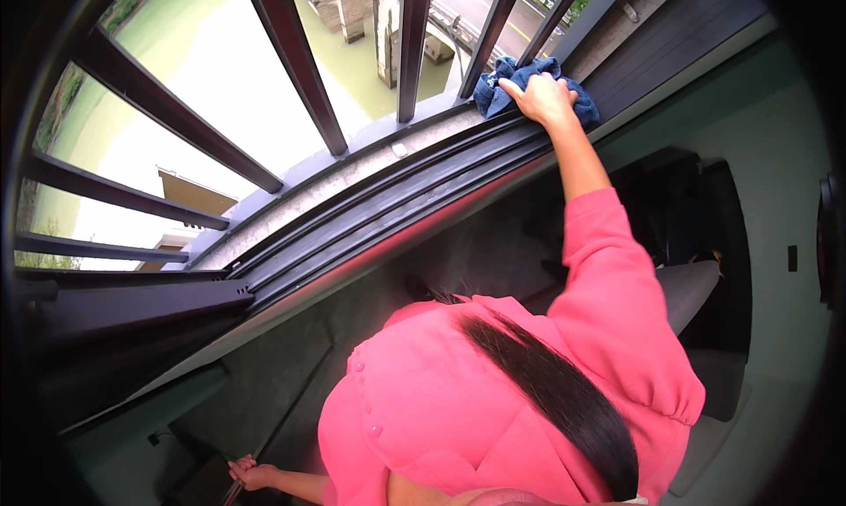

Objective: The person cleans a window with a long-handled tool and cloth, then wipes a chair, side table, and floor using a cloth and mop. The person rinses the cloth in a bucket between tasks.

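Observation:
My right hand (545, 99) presses a crumpled blue cloth (492, 95) down at the right end of the sliding window track (403, 175). The cloth bunches against the foot of the dark metal bars and covers part of the track and the stone sill (310, 192). At the lower left, my left hand (248, 473) has its fingers curled around a thin rod (291, 402), which slants up and away into shadow. The rod's far end is too dark to make out.
Dark window bars (413, 50) stand outside the track, above greenish water and a road far below. A dark window frame (145, 311) borders the track at left. Dark furniture (717, 241) and a grey cushion-like shape (687, 291) are at right.

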`<act>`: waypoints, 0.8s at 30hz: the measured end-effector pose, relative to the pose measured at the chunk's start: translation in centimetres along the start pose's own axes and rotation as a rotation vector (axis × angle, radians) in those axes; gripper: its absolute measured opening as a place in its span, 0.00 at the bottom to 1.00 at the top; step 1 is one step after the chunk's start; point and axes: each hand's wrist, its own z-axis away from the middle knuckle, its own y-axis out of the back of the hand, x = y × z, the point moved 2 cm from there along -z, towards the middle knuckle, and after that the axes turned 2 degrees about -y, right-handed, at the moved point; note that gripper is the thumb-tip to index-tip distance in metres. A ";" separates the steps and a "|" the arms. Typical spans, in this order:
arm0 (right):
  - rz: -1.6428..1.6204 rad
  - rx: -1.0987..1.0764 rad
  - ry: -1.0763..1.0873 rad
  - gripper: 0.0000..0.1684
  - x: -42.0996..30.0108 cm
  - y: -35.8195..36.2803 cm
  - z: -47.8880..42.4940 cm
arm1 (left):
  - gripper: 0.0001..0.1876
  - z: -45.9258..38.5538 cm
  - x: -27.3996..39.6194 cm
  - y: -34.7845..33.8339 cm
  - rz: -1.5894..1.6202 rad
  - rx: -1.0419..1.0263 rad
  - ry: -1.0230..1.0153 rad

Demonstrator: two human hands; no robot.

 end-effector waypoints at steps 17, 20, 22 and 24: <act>-2.090 -0.018 -0.292 0.11 0.2 7.3 6.1 | 0.21 -10.0 -10.1 6.9 -0.431 -0.268 -0.529; -1.682 0.371 0.026 0.15 5.7 7.0 1.3 | 0.13 -7.3 -9.0 3.0 -0.172 -0.076 -0.232; -1.051 0.517 0.235 0.23 7.8 4.1 -2.5 | 0.11 -5.6 -6.4 0.5 -0.122 -0.020 -0.156; -0.493 0.232 0.176 0.32 9.0 -2.9 -6.1 | 0.12 -4.2 -4.8 -1.3 -0.157 0.005 -0.155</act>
